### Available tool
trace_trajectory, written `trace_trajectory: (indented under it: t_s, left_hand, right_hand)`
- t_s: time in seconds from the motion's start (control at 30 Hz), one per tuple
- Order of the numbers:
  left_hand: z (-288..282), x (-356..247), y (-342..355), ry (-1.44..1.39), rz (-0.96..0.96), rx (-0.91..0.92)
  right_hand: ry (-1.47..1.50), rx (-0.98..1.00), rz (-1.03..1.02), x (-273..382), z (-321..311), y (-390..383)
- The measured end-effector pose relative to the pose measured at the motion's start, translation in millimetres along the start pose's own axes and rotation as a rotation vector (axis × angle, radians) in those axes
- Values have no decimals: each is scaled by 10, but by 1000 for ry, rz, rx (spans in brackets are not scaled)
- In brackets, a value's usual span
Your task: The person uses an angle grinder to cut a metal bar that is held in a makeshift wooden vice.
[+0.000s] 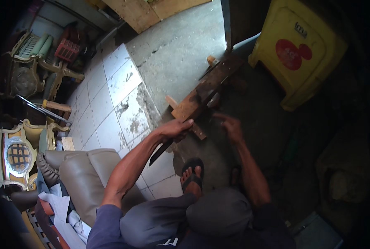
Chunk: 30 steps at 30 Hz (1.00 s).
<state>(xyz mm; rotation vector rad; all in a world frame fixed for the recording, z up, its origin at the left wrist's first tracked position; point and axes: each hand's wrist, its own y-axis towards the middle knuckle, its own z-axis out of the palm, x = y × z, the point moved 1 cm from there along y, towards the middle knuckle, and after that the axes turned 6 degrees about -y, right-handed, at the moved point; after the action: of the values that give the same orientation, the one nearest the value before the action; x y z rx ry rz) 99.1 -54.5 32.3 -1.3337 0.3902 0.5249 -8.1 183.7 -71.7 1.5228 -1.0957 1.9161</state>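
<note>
A low wooden bench (189,107) stretches from the middle of the floor toward the far right, with cross pieces under it. At its near end my left hand (175,129) is closed around a long dark strip (161,152), whose tapered end sticks out toward me. The strip's material is unclear, and my fingers hide part of it. To the right, apart from the bench, my right hand (231,128) has its index finger stretched toward the bench and the other fingers loosely bent. I see nothing in it.
A yellow plastic stool (301,52) stands at the far right. Brown padded cushions (81,172) lie at my left, beside ornate gilded furniture frames (19,155). A red crate (67,50) sits farther back. White floor tiles (94,110) meet rough concrete. My sandalled foot (192,176) is below the bench.
</note>
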Motion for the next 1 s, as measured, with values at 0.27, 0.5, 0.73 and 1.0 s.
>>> trace_trajectory:
  t_s: [0.27, 0.5, 0.73, 1.0]
  left_hand:
    - [118, 55, -211, 87, 91, -148]
    - [200, -90, -325, -64, 190, 27]
    - [111, -108, -376, -248, 205, 256]
    - [386, -557, -305, -139, 318, 316]
  right_hand:
    - [142, -92, -10, 133, 110, -67]
    - [1, -180, 53, -128, 10, 24]
    - [-136, -96, -79, -212, 6, -260]
    - [-222, -307, 9, 128, -623, -803]
